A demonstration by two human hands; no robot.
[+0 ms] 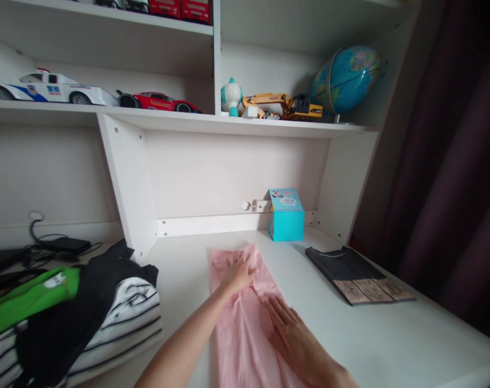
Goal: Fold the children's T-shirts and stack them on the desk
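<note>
A pink garment (245,328) lies folded into a long strip on the white desk (390,345), running away from me. My left hand (239,269) rests flat on its far end, fingers stretched out. My right hand (289,328) lies flat on the middle of the cloth, fingers together and extended. Neither hand holds anything; both press on the pink fabric.
A pile of clothes (67,318), green, black and striped white, sits at the left. A folded black garment (358,275) lies at the right. A turquoise box (287,215) stands at the back. Toy cars, an excavator and a globe (345,78) fill the shelf above.
</note>
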